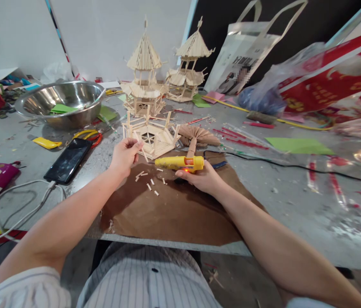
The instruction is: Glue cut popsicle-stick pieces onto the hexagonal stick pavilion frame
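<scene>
My right hand (204, 176) is closed around a yellow hot glue gun (177, 163), its nozzle pointing left and a small light glowing orange. Between the thumb and fingers of my left hand (124, 156) is a thin wooden stick (140, 143), its lower end close to the nozzle; I cannot tell whether they touch. Just behind both hands lies a hexagonal wooden stick frame (164, 143) with short upright posts. Several small cut stick pieces (150, 186) are scattered on the brown paper sheet (174, 218) below my hands.
Two stick pagodas (145, 64) stand at the back, beside a white bag (238, 53). To the left are a steel bowl (28, 105), orange-handled pliers (95, 140) and a black phone (68, 160) on a cable. The black cord (283, 167) crosses the table's right side.
</scene>
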A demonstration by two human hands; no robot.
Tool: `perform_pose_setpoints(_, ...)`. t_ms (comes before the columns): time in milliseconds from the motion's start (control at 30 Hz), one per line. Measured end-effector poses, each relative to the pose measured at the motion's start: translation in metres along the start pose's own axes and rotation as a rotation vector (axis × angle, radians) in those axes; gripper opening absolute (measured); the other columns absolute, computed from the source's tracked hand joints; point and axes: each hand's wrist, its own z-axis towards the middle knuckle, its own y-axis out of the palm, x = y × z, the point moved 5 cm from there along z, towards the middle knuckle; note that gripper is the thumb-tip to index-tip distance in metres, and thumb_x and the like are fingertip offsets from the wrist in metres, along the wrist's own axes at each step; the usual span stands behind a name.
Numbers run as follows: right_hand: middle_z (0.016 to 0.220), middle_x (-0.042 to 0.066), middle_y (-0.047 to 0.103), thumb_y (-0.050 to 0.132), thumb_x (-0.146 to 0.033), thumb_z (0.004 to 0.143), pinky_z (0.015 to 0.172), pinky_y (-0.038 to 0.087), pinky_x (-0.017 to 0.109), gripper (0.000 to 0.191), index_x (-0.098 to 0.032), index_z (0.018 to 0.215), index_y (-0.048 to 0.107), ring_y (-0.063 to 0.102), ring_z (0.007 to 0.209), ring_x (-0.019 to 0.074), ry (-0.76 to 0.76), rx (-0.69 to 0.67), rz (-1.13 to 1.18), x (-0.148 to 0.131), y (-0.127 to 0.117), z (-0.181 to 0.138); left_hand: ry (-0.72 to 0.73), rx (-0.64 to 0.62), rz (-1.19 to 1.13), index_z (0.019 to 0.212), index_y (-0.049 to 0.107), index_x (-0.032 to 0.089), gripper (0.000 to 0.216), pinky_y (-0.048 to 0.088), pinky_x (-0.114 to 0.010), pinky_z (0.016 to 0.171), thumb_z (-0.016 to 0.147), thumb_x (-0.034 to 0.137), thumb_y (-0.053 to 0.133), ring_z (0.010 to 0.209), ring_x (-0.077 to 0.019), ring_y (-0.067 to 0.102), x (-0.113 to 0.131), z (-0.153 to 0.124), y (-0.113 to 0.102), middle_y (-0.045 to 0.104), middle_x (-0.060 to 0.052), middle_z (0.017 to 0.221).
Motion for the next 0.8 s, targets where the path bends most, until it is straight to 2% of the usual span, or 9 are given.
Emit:
perform_pose_setpoints(133,0.046,-0.005,0.044,0.071,-0.048,0.055,0.04,0.035,0.021,0.036,-0.016,0.064,0.056,0.041,0.043,0.0075,0.011,0.037,0.023,-0.004,-0.005,0.001,0.006,0.003,-0.031,0.066,0.049,0.015,0.015,0.024,-0.016,0.031,0.072,0.02,0.063,0.031,-0.0003,0.035,0.0,0.0,-0.001,0.048,0.009,0.052)
perform_pose_setpoints(200,0.048,-0.005,0.046,0.071,-0.049,0.055,0.039,0.034,0.021,0.038,-0.016,0.065,0.055,0.04,0.042,0.0068,0.007,0.105,0.04,-0.004,-0.015,0.002,-0.004,0.004,-0.046,0.067,0.05,0.015,0.014,0.024,-0.016,0.031,0.072,0.019,0.062,0.031,-0.0005,0.035,-0.001,-0.001,-0.001,0.048,0.008,0.052)
perform_pose_setpoints(367,0.049,-0.003,0.049,0.066,-0.056,0.059,0.036,0.032,0.023,0.041,-0.017,0.066,0.054,0.04,0.036,0.0075,0.034,0.391,0.012,0.008,-0.062,0.012,-0.131,-0.043,-0.09,0.065,0.049,0.015,0.017,0.022,-0.015,0.03,0.072,0.022,0.063,0.03,-0.0003,0.035,-0.01,-0.006,0.006,0.049,0.008,0.052)
perform_pose_setpoints(533,0.042,-0.002,0.045,0.059,-0.06,0.064,0.038,0.034,0.025,0.043,-0.017,0.065,0.056,0.043,0.038,0.0112,0.167,0.617,-0.204,0.025,-0.104,0.024,-0.298,-0.026,-0.156,0.066,0.046,0.016,0.02,0.022,-0.015,0.028,0.069,0.02,0.066,0.027,-0.0014,0.035,-0.022,-0.015,0.012,0.05,0.009,0.05)
perform_pose_setpoints(667,0.043,-0.001,0.045,0.058,-0.06,0.066,0.038,0.035,0.025,0.044,-0.016,0.066,0.056,0.044,0.038,0.0119,0.28,0.647,-0.361,0.028,-0.118,0.04,-0.349,-0.022,-0.144,0.064,0.045,0.016,0.021,0.023,-0.015,0.028,0.071,0.019,0.065,0.027,-0.0021,0.037,-0.027,-0.018,0.013,0.052,0.008,0.049)
perform_pose_setpoints(800,0.046,-0.001,0.045,0.054,-0.057,0.071,0.04,0.038,0.028,0.042,-0.015,0.072,0.057,0.047,0.039,0.0136,0.358,0.649,-0.23,0.032,-0.12,0.066,-0.377,-0.027,-0.125,0.062,0.046,0.015,0.02,0.027,-0.015,0.028,0.075,0.018,0.061,0.029,-0.0034,0.041,-0.029,-0.019,0.013,0.053,0.006,0.049)
